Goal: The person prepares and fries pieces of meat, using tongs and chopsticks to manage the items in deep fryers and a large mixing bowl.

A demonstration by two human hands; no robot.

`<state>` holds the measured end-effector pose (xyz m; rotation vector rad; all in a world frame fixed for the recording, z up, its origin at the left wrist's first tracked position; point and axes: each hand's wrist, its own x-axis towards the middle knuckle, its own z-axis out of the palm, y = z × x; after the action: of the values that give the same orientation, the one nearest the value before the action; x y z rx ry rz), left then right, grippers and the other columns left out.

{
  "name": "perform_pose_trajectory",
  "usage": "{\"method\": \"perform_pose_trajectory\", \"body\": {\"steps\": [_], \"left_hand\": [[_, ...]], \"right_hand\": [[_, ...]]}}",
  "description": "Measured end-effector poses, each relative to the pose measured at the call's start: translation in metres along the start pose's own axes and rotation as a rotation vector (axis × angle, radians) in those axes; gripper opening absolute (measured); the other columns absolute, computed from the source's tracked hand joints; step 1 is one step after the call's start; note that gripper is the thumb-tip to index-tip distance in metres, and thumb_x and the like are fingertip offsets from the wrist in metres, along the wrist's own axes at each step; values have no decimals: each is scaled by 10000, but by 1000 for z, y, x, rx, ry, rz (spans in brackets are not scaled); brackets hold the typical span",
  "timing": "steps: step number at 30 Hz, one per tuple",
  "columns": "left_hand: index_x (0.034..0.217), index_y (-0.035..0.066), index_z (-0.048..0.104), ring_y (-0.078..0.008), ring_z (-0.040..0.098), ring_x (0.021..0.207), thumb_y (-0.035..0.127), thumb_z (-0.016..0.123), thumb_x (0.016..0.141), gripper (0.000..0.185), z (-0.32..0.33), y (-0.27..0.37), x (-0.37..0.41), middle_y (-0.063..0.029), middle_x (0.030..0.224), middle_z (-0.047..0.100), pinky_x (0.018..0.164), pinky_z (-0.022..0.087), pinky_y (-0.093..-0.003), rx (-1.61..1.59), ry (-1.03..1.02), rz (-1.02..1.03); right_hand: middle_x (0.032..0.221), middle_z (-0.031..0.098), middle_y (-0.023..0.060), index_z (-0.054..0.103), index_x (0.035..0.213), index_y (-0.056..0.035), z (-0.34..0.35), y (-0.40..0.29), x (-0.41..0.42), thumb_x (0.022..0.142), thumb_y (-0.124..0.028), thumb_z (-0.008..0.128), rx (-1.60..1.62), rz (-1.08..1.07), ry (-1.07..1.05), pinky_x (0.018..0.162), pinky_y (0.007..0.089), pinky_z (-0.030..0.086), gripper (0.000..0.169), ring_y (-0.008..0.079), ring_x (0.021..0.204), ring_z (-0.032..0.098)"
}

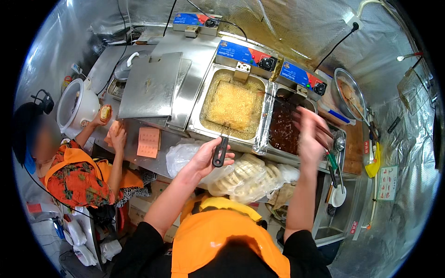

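Note:
My left hand [210,158] is at the black handle [220,151] of a wire frying basket, its thumb and fingers around the handle. The basket sits in a deep fryer [199,118] of bubbling oil, with pale golden food [234,104] under the foam. My right hand [309,130], blurred by motion, holds long dark chopsticks [285,103] above a neighbouring vat of dark red-brown liquid [283,128]. The chopsticks' far ends reach left over the fryer's right side. A foil-covered strip [263,121] separates fryer and vat.
A co-worker [83,170] at the left holds a filled bun [105,113] and paper. Metal lids [149,87] cover the counter left of the fryer. Bagged buns [247,177] lie before me. At the right are a steel bowl of food [349,92], ladles [339,143] and a wooden board [354,149].

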<state>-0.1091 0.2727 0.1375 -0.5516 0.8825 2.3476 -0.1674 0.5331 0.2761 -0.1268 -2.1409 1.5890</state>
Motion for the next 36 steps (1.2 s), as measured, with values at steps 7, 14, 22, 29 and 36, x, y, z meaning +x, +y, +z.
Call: {"method": "perform_pose_trajectory", "body": {"steps": [7, 14, 22, 29, 36], "left_hand": [[1273, -6, 533, -256, 672, 1018, 364, 479, 1043, 439, -24, -15, -44, -152, 1205, 622, 896, 589, -477, -55, 35, 85], [1223, -1, 549, -241, 671, 1008, 278, 476, 1048, 337, -35, -18, -49, -148, 1212, 622, 845, 606, -444, -51, 111, 149], [1205, -49, 546, -252, 684, 971, 290, 460, 1055, 380, -7, -3, -18, -165, 1137, 621, 837, 619, -423, -8, 31, 104], [1020, -33, 523, -135, 550, 638, 161, 471, 1040, 202, 15, 8, 10, -106, 909, 594, 470, 459, -274, 63, 146, 12], [947, -20, 503, -104, 476, 602, 71, 454, 1006, 119, 34, 21, -3, -68, 837, 540, 464, 392, -251, 136, 99, 98]], "right_hand": [[934, 746, 112, 747, 996, 23, 66, 20, -30, 927, -42, 688, 7, -116, -248, 686, 254, 537, 112, 137, 773, 682], [879, 715, 126, 742, 986, 16, 110, 64, -12, 918, -50, 692, -64, -391, -197, 636, 276, 510, 107, 173, 726, 665], [842, 742, 131, 746, 1016, 11, 130, 80, 3, 936, -115, 672, -64, -211, -273, 617, 263, 518, 167, 154, 699, 681], [769, 735, 90, 746, 968, 20, 117, 51, -24, 929, -94, 690, -28, -175, -245, 581, 249, 474, 133, 94, 630, 621], [852, 747, 144, 732, 967, 13, 114, 72, -8, 904, -63, 689, -35, -190, -212, 627, 285, 530, 108, 178, 698, 715]]}}
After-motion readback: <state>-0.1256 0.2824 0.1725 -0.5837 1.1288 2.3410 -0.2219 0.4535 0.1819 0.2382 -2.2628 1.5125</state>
